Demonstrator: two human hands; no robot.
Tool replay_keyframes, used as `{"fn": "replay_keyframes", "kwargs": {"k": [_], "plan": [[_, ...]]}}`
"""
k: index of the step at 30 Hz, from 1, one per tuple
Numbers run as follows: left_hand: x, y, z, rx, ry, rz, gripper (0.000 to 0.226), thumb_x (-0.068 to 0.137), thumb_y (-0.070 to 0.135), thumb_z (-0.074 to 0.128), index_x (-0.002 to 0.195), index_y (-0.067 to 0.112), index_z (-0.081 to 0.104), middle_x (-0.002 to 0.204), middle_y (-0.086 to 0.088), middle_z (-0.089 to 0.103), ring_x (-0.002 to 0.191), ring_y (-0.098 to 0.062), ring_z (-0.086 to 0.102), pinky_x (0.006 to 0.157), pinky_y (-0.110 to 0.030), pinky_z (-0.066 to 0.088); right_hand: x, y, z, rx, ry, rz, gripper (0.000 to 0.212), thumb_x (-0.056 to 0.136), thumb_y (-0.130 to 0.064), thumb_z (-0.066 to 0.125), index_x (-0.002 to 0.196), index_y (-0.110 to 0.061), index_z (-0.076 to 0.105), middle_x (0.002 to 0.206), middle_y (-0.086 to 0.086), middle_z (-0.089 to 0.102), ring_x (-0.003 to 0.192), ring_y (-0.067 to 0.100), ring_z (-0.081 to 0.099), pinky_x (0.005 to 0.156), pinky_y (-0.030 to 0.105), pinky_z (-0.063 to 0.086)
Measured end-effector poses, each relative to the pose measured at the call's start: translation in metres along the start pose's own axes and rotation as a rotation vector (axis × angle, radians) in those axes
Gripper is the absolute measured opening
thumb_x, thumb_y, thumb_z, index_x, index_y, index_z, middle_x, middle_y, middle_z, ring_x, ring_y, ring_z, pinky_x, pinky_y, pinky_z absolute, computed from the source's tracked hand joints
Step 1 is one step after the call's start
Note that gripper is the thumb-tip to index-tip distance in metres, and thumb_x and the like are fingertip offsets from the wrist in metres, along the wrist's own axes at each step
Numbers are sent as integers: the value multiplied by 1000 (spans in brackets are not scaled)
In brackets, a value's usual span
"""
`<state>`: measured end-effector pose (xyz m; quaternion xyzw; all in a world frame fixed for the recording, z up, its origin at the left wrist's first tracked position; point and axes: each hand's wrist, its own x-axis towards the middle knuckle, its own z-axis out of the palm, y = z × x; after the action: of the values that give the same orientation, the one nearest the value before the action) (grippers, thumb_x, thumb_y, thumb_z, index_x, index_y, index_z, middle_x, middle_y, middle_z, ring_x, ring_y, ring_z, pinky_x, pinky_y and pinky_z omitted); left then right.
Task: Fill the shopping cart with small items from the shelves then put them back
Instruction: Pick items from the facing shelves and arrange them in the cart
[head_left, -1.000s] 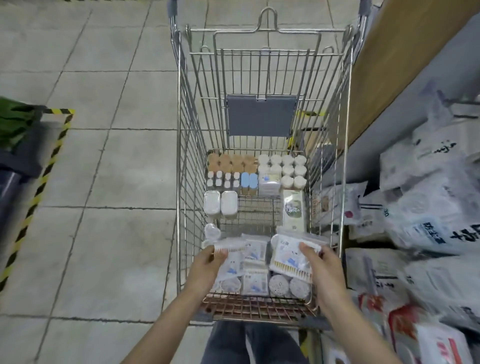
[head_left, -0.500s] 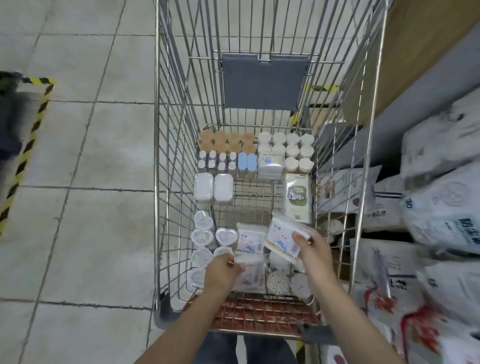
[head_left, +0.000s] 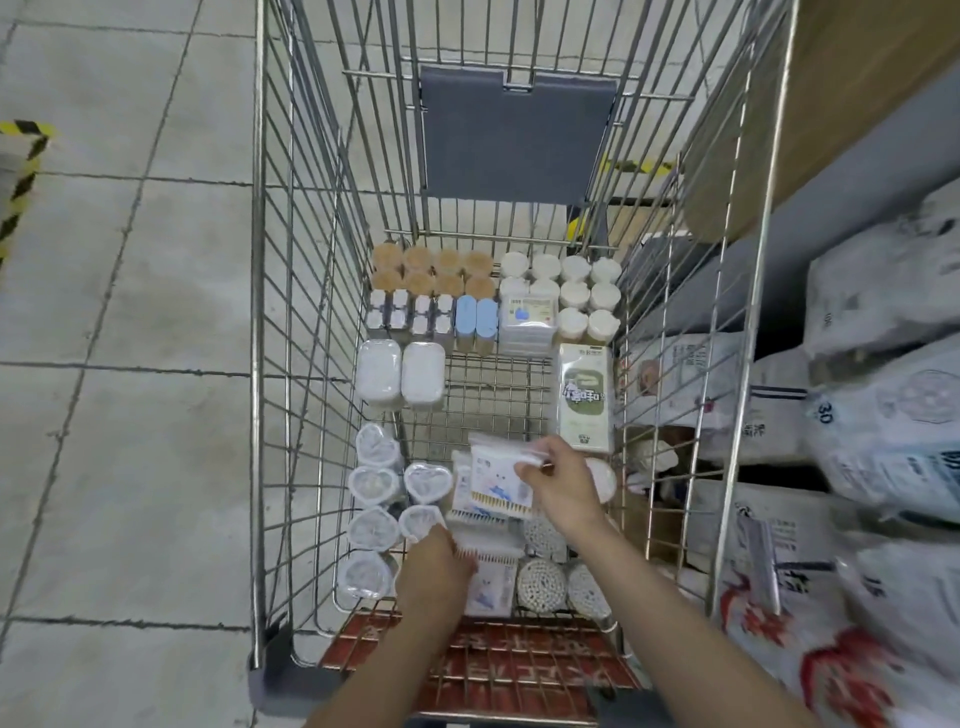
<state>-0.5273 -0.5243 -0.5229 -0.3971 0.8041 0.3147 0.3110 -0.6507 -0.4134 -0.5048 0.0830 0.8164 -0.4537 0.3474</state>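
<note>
While I look down into the silver wire shopping cart (head_left: 270, 364), my right hand (head_left: 558, 480) pinches the top edge of a flat clear plastic packet of cotton swabs (head_left: 493, 480) between thumb and fingertips, holding it low over the other packets at about 6 o'clock of the cart floor. My left hand (head_left: 434, 569) is down at 7 o'clock, its curled fingers resting on another clear swab packet (head_left: 488, 553); whether they actually grip it I cannot tell. At 8 o'clock, just beside that hand, lie heart-shaped clear plastic tubs (head_left: 397, 488) in two short columns. Round white mesh-topped tubs (head_left: 540, 587) sit at 5 o'clock. A tall green-and-white carton (head_left: 584, 397) lies along the right wall at 3 o'clock. Rows of tan-lidded jars (head_left: 434, 270) and white-lidded jars (head_left: 561, 288) fill the far end at 12 o'clock, with two pale blue capped boxes (head_left: 475, 317) just nearer. White plastic bulk bags (head_left: 883, 415) are stacked outside on the right.
</note>
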Motion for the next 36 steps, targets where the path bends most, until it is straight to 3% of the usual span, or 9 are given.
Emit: {"fn": "replay_keyframes", "kwargs": {"k": [3,7,10,16,22,28,30,33,36], "plan": [[-3,-2,5,82,15,37,19,85,30,64,97,17,56,97,0,64,93,-19,61,72,-29,45,12,6,9,-154,-74,-11,17,87,-8,65,92,-19,53,86,-6,59,82,15,59,74,31,48],[-2,-8,6,103,13,46,15,86,22,59,100,16,57,97,0,63,90,-18,60,72,-30,47,22,13,15,-336,-99,11,22,82,-6,66,92,-22,54,97,2,63,89,21,63,82,38,52],[-2,-12,7,150,11,65,13,88,23,57,98,16,56,100,-1,62,92,-19,60,73,-30,47,25,15,18,-582,-95,-100,28,83,-7,63,111,-12,60,109,8,61,100,25,59,82,32,48],[-1,-13,8,174,-3,25,16,89,26,56,102,17,58,103,1,62,93,-17,60,73,-29,48,26,25,27,-992,-103,-290,50,88,-19,58,136,-15,45,137,5,43,129,24,35,107,39,28],[-2,-15,6,132,-36,7,20,87,24,57,106,17,60,95,3,61,87,-16,57,72,-26,46,25,38,28,-1048,-111,-315,60,91,-23,55,145,-15,32,147,4,37,139,21,25,117,43,15],[-7,-20,-11,-52,-112,32,34,87,20,56,121,17,62,112,-2,67,99,-18,61,77,-24,45,5,39,25,-972,-79,-358,59,91,-19,54,145,-14,33,157,6,22,147,24,11,120,44,4],[-11,-23,-22,-94,-148,73,32,89,21,58,120,15,63,112,-2,67,99,-16,61,82,-25,47,-9,37,20,-945,-96,-344,52,93,-18,51,143,-14,38,157,5,22,146,22,13,121,43,5],[-20,-27,-42,-188,-220,122,22,91,16,59,111,14,65,100,1,67,86,-10,61,74,-21,48,-39,34,12,-895,-107,-329,45,95,-19,47,140,-16,44,149,4,36,141,21,25,120,42,9],[-35,-28,-68,-180,-248,178,15,91,14,59,102,20,67,100,2,68,85,-10,61,76,-23,48,-79,24,0,-802,-100,-295,38,95,-18,48,132,-19,51,136,0,49,130,17,39,116,35,22]]}}
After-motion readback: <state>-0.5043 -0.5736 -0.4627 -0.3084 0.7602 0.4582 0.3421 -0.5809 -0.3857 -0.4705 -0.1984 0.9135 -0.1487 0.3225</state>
